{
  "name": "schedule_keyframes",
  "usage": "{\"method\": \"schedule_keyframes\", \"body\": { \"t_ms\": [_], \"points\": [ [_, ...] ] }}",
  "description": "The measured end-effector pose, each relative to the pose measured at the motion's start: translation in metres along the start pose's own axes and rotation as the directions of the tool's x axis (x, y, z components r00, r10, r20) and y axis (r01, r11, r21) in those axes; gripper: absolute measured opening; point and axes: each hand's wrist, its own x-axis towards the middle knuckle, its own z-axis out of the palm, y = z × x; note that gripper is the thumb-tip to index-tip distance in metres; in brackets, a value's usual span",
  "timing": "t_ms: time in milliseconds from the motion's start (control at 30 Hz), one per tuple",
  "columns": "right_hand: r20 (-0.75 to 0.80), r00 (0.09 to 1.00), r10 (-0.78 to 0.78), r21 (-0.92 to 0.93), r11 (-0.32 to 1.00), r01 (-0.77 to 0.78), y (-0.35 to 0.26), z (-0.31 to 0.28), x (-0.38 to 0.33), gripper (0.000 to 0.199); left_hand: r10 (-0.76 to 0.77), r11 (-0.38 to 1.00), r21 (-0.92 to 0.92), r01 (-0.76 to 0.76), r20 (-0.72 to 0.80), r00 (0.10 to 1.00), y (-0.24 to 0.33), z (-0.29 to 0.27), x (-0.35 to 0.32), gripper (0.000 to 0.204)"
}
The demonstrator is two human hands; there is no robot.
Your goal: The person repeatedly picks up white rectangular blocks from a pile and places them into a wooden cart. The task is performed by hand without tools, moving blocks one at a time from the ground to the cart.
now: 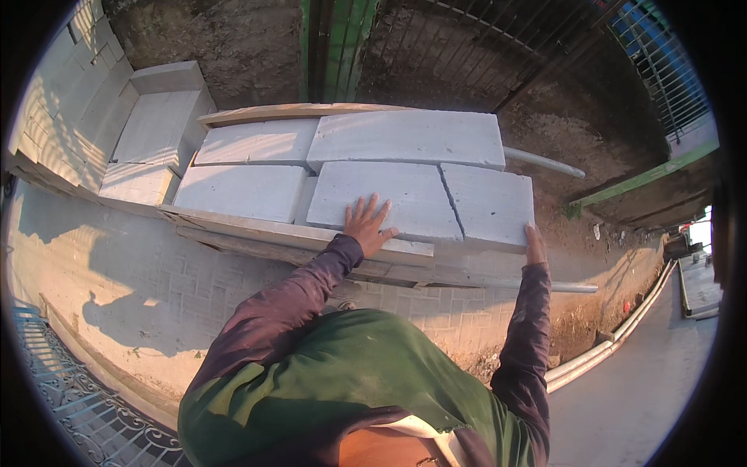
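Note:
Pale lightweight concrete blocks lie side by side on a wooden cart [296, 233]. The near right block [366, 183] and a shorter piece [490, 204] are parted by a slanting dark gap. My left hand [369, 226] rests with fingers spread on the front edge of the near right block. My right hand [535, 244] lies flat against the right end of the shorter piece, fingers stretched out and partly hidden. Behind them is a longer block [408, 138]. Two more blocks, one at the back [257, 142] and one in front [241, 193], lie to the left.
Metal pipe handles, one far [545, 162] and one near [574, 288], stick out from the cart's right end. A tall stack of blocks [78, 109] stands at the left. Brick paving [233, 288] runs along the near side. A barred fence [482, 39] stands behind.

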Motion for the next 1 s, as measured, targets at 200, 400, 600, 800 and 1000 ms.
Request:
{"method": "schedule_keyframes", "body": {
  "t_ms": [200, 400, 600, 800, 1000],
  "points": [
    [0.111, 0.989, 0.096, -0.165, 0.983, -0.077, -0.048, 0.086, -0.006, 0.059, -0.133, 0.991, 0.003, 0.134, -0.121, 0.984, -0.046, 0.001, 0.002, 0.081],
    [-0.093, 0.993, -0.071, -0.111, 0.992, 0.061, -0.016, 0.09, -0.01, 0.056, -0.115, 0.992, -0.068, 0.106, -0.146, 0.983, -0.036, 0.004, 0.007, 0.078],
    [-0.589, 0.808, 0.002, -0.054, 0.998, -0.042, -0.015, 0.098, -0.095, 0.047, -0.118, 0.991, -0.086, 0.099, -0.259, 0.959, -0.051, 0.01, 0.002, 0.071],
    [-0.464, 0.774, 0.43, 0.105, 0.895, -0.434, 0.186, 0.13, -0.283, 0.024, -0.034, 0.999, -0.038, 0.021, -0.378, 0.925, -0.054, 0.015, 0.003, 0.068],
    [0.052, 0.243, 0.969, 0.168, 0.231, -0.958, 0.371, 0.12, -0.562, 0.015, 0.601, 0.765, -0.088, -0.637, -0.254, 0.757, 0.101, 0.041, -0.047, 0.032]
  ]
}}
